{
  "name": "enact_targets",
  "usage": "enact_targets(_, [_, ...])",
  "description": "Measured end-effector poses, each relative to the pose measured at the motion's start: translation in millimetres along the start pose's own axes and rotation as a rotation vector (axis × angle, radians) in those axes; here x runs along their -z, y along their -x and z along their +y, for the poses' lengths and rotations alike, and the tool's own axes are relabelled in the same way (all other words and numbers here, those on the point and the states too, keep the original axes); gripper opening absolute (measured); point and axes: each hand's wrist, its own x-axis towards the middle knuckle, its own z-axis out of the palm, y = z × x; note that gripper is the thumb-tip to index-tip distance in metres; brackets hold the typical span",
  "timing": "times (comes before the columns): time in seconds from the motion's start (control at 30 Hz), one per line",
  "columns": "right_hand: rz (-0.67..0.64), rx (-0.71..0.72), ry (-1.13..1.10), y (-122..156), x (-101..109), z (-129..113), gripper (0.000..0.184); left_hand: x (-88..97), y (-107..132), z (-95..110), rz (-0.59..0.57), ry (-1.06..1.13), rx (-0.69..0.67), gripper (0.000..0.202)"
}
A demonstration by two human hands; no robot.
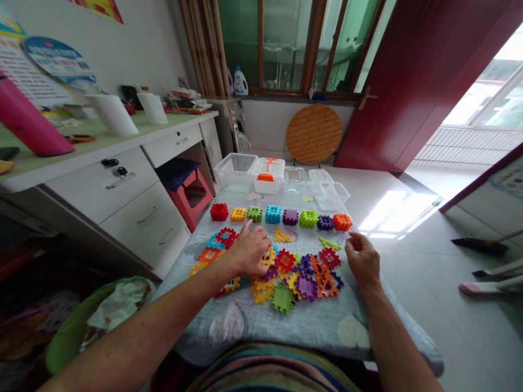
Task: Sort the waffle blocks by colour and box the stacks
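Note:
My left hand (pixel 252 251) is over a heap of flat, notched plastic building pieces. Its thumb and fingertips close about a yellow square piece (pixel 268 256), while the little finger sticks out. At the table's right side, my right hand (pixel 363 260) is loosely curled, thumb apart from the fingers, with nothing visible in it. Close to it are an orange cube (pixel 342 221), a red square piece (pixel 329 257) and a light green piece (pixel 329 243). The heap includes a green square (pixel 283 298), a purple square (pixel 306 287) and orange triangles (pixel 324 279). A yellow triangle (pixel 281 234) lies apart.
Several assembled cubes form a row across the table, from a red cube (pixel 219 212) rightward. Behind them stand a clear bin (pixel 237 169), a lidded box with orange handle (pixel 268 179) and clear lids (pixel 294 177). A desk (pixel 122 179) and stool (pixel 188 196) flank the left.

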Motion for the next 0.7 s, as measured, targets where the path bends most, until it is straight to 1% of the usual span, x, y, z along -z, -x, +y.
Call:
enact_targets(0.07, [0.007,-0.003,0.005,0,1,0,0.038,5.1,2,-11,0.051,0.011,0.011,0.037])
enact_targets(0.1, [0.011,-0.005,0.008,0,1,0,0.038,8.7,2,-20,0.076,0.009,0.029,0.039])
enact_targets(0.17, [0.015,-0.008,0.014,0,1,0,0.039,16.5,2,-45,0.113,-0.014,0.085,0.043])
enact_targets(0.23, [0.012,-0.011,0.016,0,1,-1,0.039,22.8,-2,-76,0.108,-0.05,0.148,0.047])
enact_targets(0.33, [0.003,-0.014,0.018,1,0,-2,0.039,24.5,-14,-123,0.029,-0.097,0.231,0.048])
enact_targets(0.4, [0.001,-0.016,0.027,1,0,-2,0.04,20.4,-25,-147,-0.078,-0.121,0.274,0.054])
enact_targets(0.43, [0.0,-0.017,0.032,1,1,-2,0.04,17.2,-31,-156,-0.121,-0.134,0.285,0.055])
enact_targets(0.53, [0.002,-0.017,0.046,2,1,0,0.04,6.5,-46,-172,-0.196,-0.173,0.287,0.059])
enact_targets(0.7, [-0.009,-0.009,0.049,1,1,1,0.04,-4.6,-63,-175,-0.247,-0.174,0.279,0.06])
